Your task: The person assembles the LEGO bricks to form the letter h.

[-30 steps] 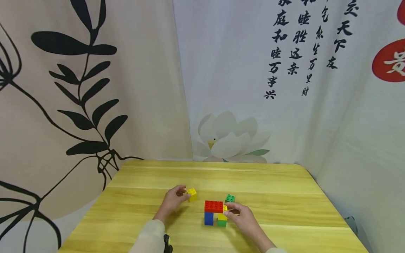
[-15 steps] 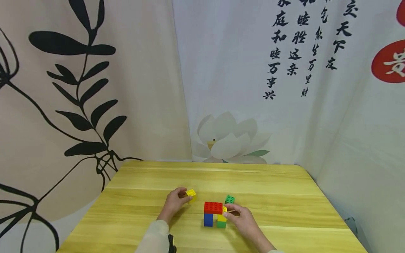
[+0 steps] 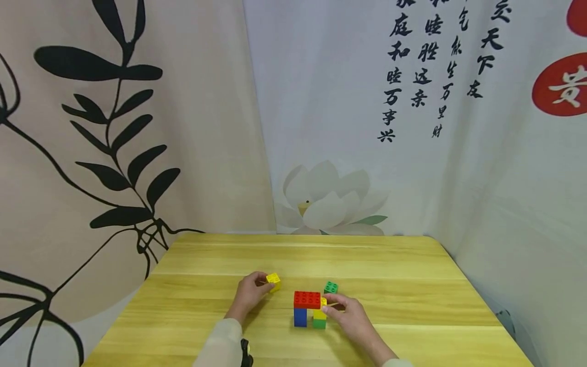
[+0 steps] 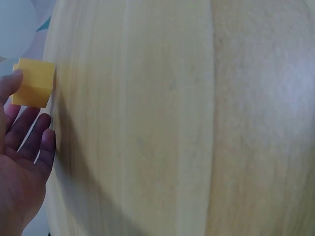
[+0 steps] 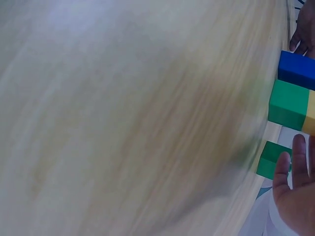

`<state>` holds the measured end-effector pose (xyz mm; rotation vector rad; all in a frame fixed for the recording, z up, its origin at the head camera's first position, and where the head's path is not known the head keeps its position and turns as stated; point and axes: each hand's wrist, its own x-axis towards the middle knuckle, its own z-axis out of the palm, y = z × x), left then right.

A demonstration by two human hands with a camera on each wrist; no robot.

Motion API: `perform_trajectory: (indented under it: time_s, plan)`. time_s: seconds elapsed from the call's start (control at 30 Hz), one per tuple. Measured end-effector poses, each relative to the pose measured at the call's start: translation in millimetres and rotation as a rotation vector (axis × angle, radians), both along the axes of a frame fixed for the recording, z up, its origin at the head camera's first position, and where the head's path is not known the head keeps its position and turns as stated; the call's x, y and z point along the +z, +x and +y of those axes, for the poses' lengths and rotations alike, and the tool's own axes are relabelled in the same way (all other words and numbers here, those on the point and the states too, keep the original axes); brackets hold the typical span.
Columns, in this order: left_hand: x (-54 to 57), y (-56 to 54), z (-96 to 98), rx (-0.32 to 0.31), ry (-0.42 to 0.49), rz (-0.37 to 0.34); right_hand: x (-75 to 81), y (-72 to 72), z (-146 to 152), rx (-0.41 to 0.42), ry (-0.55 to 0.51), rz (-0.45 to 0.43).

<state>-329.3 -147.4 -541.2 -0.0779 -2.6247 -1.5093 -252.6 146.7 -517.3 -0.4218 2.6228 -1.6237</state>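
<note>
Left hand (image 3: 249,295): one yellow cube (image 3: 273,281), pinched between thumb and fingertips, the outer fingers loosely spread. Right hand (image 3: 350,316): thumb and forefinger, we judge, pinching the yellow block (image 3: 319,314) at the arch's (image 3: 308,306) right end; outer fingers spread. Arch, standing on the table (image 3: 183,326): red brick (image 3: 307,298) bridging a blue brick (image 3: 300,318) and that yellow block, itself on a green base (image 3: 319,324). Behind: one loose green brick (image 3: 330,287). Risks, as we rate them: a sideways push could part the arch; a slack pinch could drop the cube.
</note>
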Motion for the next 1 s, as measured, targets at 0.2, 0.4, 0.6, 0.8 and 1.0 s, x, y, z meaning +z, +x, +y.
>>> perform_trajectory:
  time_s: [0.2,0.4,0.6,0.8,1.0]
  plan:
    - [8.3,-0.3,-6.5,0.004,0.047,0.003,1.6,0.1,-1.1,-0.005,0.010,-0.010]
    - [20.8,0.9,-14.2,-0.007,0.109,-0.002,2.3,0.4,-2.1,-0.018,0.019,-0.012]
    - [34.2,3.9,-18.3,-0.035,0.144,-0.003,1.4,0.8,-2.5,-0.016,-0.003,-0.026]
    - [42.3,4.0,-16.2,-0.063,0.141,0.000,0.4,-0.1,-1.6,-0.015,-0.008,-0.017]
    - [55.1,12.4,-8.6,-0.113,0.153,0.000,0.3,-0.1,-1.4,-0.011,0.001,-0.018]
